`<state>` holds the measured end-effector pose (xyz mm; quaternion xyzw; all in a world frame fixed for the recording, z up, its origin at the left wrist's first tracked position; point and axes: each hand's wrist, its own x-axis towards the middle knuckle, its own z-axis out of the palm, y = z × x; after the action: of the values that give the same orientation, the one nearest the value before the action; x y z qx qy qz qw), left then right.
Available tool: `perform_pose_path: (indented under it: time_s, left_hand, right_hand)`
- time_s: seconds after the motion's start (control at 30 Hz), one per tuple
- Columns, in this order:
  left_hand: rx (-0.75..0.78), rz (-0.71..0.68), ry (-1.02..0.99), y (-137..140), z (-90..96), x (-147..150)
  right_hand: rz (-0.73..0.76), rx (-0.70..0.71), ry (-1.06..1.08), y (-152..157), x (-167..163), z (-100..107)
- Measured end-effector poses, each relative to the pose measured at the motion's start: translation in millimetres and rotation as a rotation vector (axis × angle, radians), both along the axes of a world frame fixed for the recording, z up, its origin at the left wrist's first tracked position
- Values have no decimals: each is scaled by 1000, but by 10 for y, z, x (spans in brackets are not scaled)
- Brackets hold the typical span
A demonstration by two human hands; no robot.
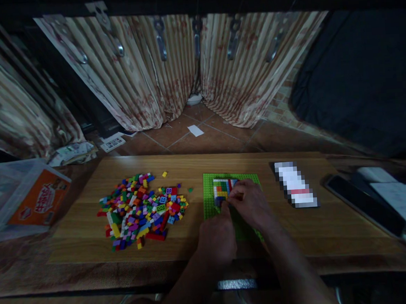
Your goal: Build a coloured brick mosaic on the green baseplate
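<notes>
A small structure of toy building bricks, with a white edge and red, green, orange, yellow and blue pieces inside, sits on a green studded baseplate. My left hand comes in from the near side, its index finger reaching to the structure's near edge and the other fingers curled. At the structure's right side, my right hand has thumb and fingertips pinched together. Anything between those fingertips is too small to make out. Both hands cover part of the baseplate.
A loose heap of mixed coloured bricks spreads over the left of the wooden board. Right of the baseplate lies a phone with a blurred screen. A clear plastic box with an orange label stands far left; a long dark object lies far right.
</notes>
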<state>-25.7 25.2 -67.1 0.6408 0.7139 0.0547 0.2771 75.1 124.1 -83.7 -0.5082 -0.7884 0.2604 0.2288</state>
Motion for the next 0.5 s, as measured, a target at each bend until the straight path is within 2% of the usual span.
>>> perform_pose_path:
  time_s: [0.23,0.4,0.5]
  left_hand:
    - [4,3,-30,-30,42,-34]
    - [5,23,-21,-75,91,-76]
    - [2,2,-21,-76,109,-56]
  right_hand:
    - [19,-55,107,27,105,13]
    - [-176,-21,103,49,189,81]
    - [-203,13,101,50,176,106]
